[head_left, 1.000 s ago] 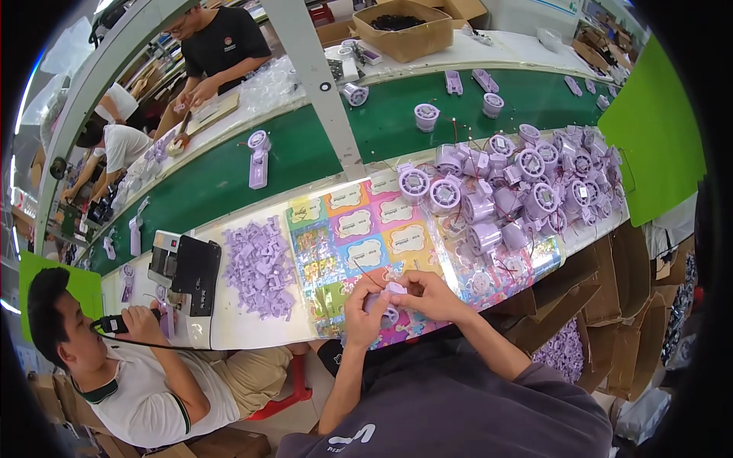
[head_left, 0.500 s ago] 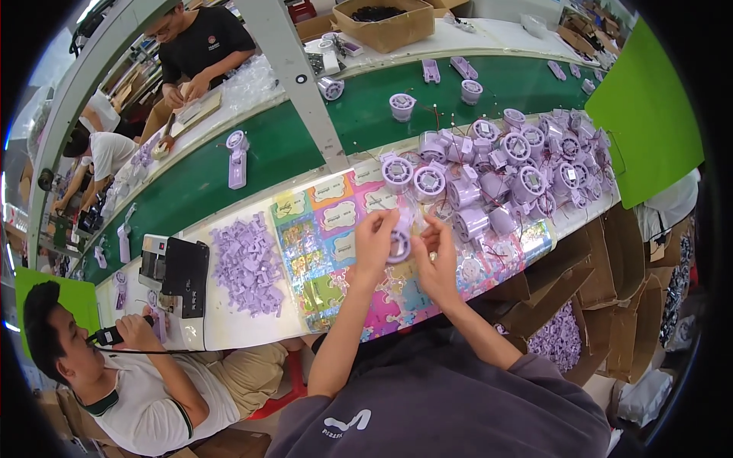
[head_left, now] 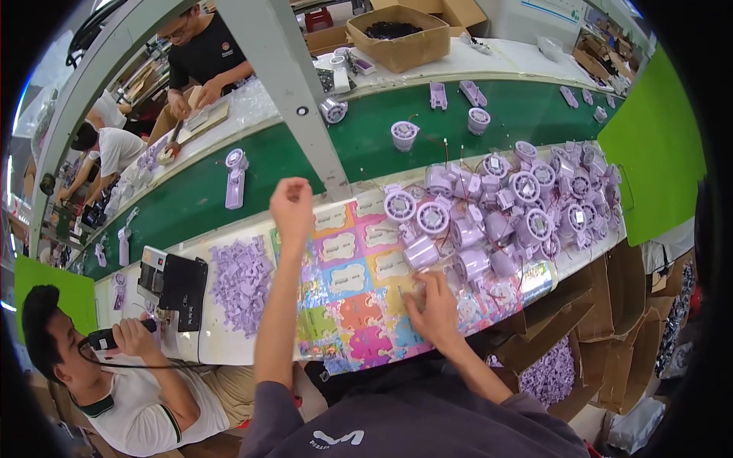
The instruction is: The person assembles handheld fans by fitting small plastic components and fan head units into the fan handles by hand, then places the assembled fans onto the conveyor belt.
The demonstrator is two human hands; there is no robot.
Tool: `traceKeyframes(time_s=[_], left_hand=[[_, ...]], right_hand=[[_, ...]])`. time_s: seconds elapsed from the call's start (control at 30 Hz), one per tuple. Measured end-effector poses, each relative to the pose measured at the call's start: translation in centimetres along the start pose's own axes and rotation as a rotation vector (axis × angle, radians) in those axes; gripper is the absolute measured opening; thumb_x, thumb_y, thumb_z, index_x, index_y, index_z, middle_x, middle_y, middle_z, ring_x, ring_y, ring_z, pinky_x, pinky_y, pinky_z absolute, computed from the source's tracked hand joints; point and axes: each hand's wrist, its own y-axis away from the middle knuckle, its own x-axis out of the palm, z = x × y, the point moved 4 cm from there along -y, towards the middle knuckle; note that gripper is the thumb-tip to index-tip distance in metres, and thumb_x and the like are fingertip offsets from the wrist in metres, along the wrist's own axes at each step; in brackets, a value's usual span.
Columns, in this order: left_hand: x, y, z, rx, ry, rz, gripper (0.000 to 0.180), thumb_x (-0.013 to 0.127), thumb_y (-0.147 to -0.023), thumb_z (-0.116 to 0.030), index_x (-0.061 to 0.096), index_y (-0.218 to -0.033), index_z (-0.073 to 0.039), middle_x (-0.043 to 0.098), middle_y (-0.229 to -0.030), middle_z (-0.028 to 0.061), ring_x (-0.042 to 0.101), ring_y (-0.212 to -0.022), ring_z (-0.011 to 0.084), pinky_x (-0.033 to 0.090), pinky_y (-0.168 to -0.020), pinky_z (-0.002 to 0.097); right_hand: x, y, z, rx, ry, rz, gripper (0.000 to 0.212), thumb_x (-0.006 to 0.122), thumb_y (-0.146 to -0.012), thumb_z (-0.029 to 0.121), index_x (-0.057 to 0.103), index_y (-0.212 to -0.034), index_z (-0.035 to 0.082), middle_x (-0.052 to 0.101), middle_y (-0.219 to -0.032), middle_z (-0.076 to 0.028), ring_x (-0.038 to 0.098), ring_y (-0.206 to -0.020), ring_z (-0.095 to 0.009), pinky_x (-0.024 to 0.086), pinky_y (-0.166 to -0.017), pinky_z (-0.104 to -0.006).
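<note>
My left hand [head_left: 292, 212] is raised over the near edge of the green belt, well left of the pile. Its fingers are curled closed, and whatever they may hold is hidden. Low over the colourful sticker-patterned mat [head_left: 336, 249], my right hand [head_left: 437, 311] has thumb and forefinger apart, fingertips bent down toward the mat. No held thing shows in it. Just beyond the right hand, a round purple fan housing [head_left: 421, 252] lies on its side at the near left of a heap of similar fan housings [head_left: 524, 187] with thin wires.
Small purple parts [head_left: 241, 286] lie heaped left of the mat, by a black-and-white device [head_left: 182, 284]. The green belt [head_left: 359, 149] carries scattered purple parts. A grey metal post [head_left: 303, 99] rises beyond my left hand. A co-worker [head_left: 145, 382] sits at left; cardboard boxes [head_left: 561, 320] stand right.
Both hands were together around a purple fan housing; now they are apart and it is out of them. My left hand has moved left and up, my right hand down onto the mat.
</note>
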Motion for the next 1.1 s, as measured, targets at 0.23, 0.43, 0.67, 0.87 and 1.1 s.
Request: traceKeyframes(time_s=[0.23, 0.43, 0.67, 0.87, 1.1], left_hand=[[0.7, -17.3, 10.4, 0.476, -0.399, 0.193, 0.04, 0.07, -0.084, -0.021, 0.062, -0.119, -0.007, 0.067, -0.109, 0.0142, 0.064, -0.101, 0.0313, 0.05, -0.086, 0.0445], [14.3, -21.9, 6.9, 0.475, -0.604, 0.335, 0.071, 0.079, -0.075, -0.025, 0.049, -0.139, -0.018, 0.05, -0.134, 0.0217, 0.051, -0.125, 0.0447, 0.043, -0.105, 0.0505], [12.4, -23.2, 10.7, 0.38, -0.708, 0.511, 0.056, 0.081, -0.077, -0.027, 0.054, -0.125, -0.017, 0.053, -0.122, 0.0199, 0.058, -0.109, 0.0402, 0.048, -0.095, 0.0477], [0.9, -19.7, 11.0, 0.619, -0.58, 0.407, 0.04, 0.077, -0.083, -0.022, 0.059, -0.116, -0.007, 0.061, -0.105, 0.0169, 0.064, -0.091, 0.0271, 0.051, -0.077, 0.0395], [-6.2, -3.7, 3.5, -0.036, 0.066, -0.16, 0.031, 0.065, -0.098, -0.025, 0.062, -0.119, -0.001, 0.06, -0.091, 0.0043, 0.055, -0.082, 0.0107, 0.046, -0.067, 0.0281]], right_hand=[[0.7, -0.6, 1.8, -0.197, 0.06, 0.011, 0.014, 0.071, -0.077, 0.009, 0.062, -0.087, 0.007, 0.058, -0.082, -0.009, 0.06, -0.077, -0.03, 0.048, -0.068, -0.0416], [0.3, -0.9, 0.1, -0.135, 0.187, 0.0, 0.015, 0.072, -0.076, 0.01, 0.061, -0.085, 0.008, 0.059, -0.082, -0.007, 0.06, -0.075, -0.026, 0.048, -0.066, -0.0378], [0.9, -0.9, 0.8, -0.128, 0.197, 0.055, 0.015, 0.071, -0.076, 0.011, 0.06, -0.086, 0.007, 0.059, -0.083, -0.007, 0.06, -0.077, -0.025, 0.047, -0.068, -0.0372], [0.9, -0.4, 1.8, -0.171, 0.142, 0.008, 0.014, 0.07, -0.075, 0.009, 0.058, -0.084, 0.006, 0.056, -0.079, -0.01, 0.058, -0.075, -0.029, 0.047, -0.067, -0.0404], [1.1, -0.1, 0.7, -0.144, 0.206, -0.044, 0.012, 0.069, -0.078, 0.008, 0.06, -0.084, 0.004, 0.057, -0.078, -0.012, 0.059, -0.077, -0.032, 0.047, -0.068, -0.0435]])
